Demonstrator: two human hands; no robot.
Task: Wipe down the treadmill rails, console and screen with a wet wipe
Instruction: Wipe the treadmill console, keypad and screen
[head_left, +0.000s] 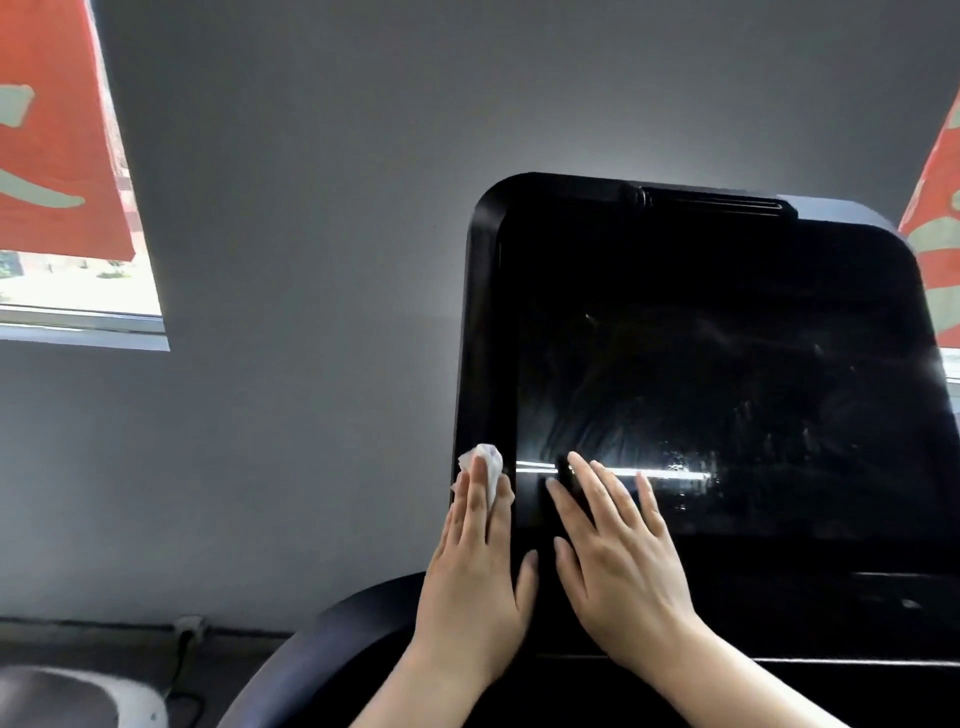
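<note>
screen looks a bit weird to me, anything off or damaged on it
No damage shows. The screen carries streaks and smears across its lower half, likely wet marks from wiping. The left hand presses the wipe on the frame's left edge; the right hand rests flat on the glass.

Single head-worn view, facing forward, close to treadmill screen (727, 374)

I see the large glossy black treadmill screen (727, 374) filling the right half of the frame, upright and tilted slightly, its lower glass smeared with wet streaks. A small crumpled white wet wipe (485, 465) sits on the screen's left bezel, lower centre. A dark curved rail (332, 644) arcs below it.
</note>
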